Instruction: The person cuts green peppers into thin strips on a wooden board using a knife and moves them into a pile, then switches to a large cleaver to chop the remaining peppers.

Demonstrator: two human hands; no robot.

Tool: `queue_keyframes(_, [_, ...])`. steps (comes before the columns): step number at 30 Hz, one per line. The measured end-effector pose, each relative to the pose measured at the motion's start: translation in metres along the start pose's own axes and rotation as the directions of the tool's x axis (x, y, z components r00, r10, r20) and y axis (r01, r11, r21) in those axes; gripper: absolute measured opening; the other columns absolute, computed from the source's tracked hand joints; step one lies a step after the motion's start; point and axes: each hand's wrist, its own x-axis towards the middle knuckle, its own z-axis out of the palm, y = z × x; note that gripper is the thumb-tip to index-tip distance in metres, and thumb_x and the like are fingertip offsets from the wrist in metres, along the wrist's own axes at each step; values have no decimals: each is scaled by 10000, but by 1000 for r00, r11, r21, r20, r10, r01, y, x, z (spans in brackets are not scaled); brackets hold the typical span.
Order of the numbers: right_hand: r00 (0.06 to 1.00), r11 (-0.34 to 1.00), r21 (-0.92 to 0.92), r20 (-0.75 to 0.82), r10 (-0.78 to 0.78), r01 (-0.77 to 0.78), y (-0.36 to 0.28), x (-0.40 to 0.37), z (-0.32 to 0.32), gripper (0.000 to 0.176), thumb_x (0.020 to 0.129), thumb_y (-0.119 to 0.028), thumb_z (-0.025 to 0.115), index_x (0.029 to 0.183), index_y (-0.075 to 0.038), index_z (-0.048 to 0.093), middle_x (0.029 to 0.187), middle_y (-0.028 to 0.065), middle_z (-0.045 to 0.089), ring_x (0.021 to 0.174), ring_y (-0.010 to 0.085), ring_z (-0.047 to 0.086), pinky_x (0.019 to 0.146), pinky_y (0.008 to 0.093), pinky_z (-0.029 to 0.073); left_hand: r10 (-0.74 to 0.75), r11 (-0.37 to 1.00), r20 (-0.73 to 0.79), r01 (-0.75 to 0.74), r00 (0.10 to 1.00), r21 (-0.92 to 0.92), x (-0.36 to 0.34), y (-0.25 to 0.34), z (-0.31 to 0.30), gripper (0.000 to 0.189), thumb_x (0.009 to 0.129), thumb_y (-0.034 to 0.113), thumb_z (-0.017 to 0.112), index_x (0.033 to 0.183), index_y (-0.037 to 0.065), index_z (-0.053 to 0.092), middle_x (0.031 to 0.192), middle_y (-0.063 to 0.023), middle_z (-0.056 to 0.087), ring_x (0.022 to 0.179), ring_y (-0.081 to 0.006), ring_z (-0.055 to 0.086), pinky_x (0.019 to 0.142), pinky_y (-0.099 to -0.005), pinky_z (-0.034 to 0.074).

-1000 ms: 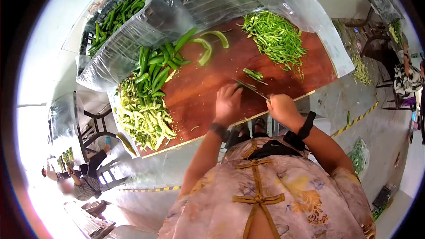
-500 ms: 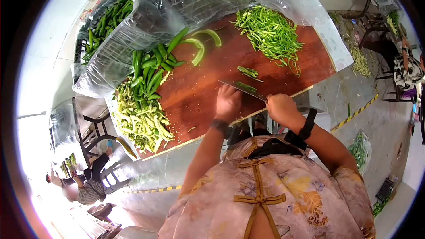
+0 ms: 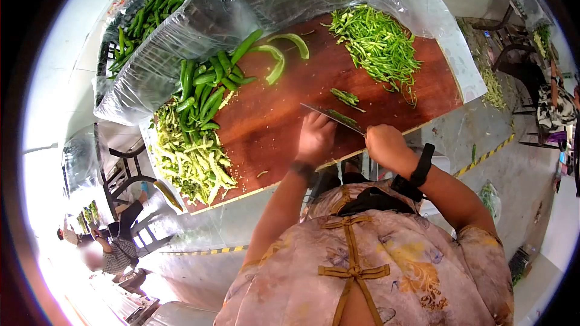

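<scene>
A knife is gripped by its handle in my right hand, its blade slanting up and left over the brown wooden board. Close to the blade's near side, my left hand rests on the board with curled fingers; whatever is under them is hidden. Green pepper pieces lie along the far side of the blade. A little farther off is a small bunch of cut pepper strips. At the back right of the board sits a heap of shredded green pepper.
Whole green peppers are piled on the left, above a heap of pale pepper cores. Two curved pepper pieces lie near the back. Plastic-lined crates border the board. Another person is at lower left.
The view has shifted slightly. Both hands and the knife stay close together in nearly the same place on the board, with the pepper strips and heaps unchanged.
</scene>
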Motion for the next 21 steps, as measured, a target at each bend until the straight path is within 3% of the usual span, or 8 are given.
queue_keyframes(4, [999, 1000, -5, 37, -10, 10, 2, 11, 13, 166, 798, -133, 546, 732, 6, 606, 670, 230, 600, 652, 416, 598, 606, 498, 483, 3, 1000, 10, -3, 1000, -26, -1, -1, 1, 145, 704, 50, 590, 842, 65, 631, 932, -59, 585, 924, -275, 527, 770, -401, 433])
queue_keyframes(9, [987, 998, 12, -154, -54, 57, -12, 67, 20, 209, 796, -158, 556, 675, 5, 608, 668, 240, 595, 642, 422, 596, 602, 500, 483, 58, 995, 69, -52, 996, -83, 1, -1, -5, 181, 703, 44, 591, 879, 51, 632, 945, -72, 588, 956, -284, 531, 810, -404, 435])
queue_keyframes(11, [992, 1000, 8, -129, -1, 3, -8, 65, 20, 230, 809, -171, 553, 677, 11, 602, 669, 236, 593, 653, 419, 593, 599, 496, 478, 59, 996, -21, -60, 998, -64, -2, -4, 4, 180, 712, 43, 594, 887, 44, 636, 948, -82, 591, 975, -288, 535, 833, -408, 435])
queue_keyframes(13, [974, 997, 72, -221, 39, -24, -1, 50, 16, 248, 822, -187, 550, 675, 7, 592, 661, 228, 588, 659, 420, 586, 604, 502, 468, 50, 997, -29, -52, 998, -58, -3, -4, 4, 171, 712, 43, 596, 879, 42, 635, 945, -84, 591, 977, -290, 537, 834, -408, 436])
queue_keyframes(21, [999, 997, 68, -24, 42, -40, -3, -6, 9, 201, 809, -166, 560, 731, 15, 596, 690, 239, 594, 680, 428, 581, 631, 510, 466, 54, 996, -28, -55, 998, -72, 0, 0, 1, 114, 705, 20, 584, 810, 48, 620, 875, -76, 571, 895, -286, 536, 769, -397, 437])
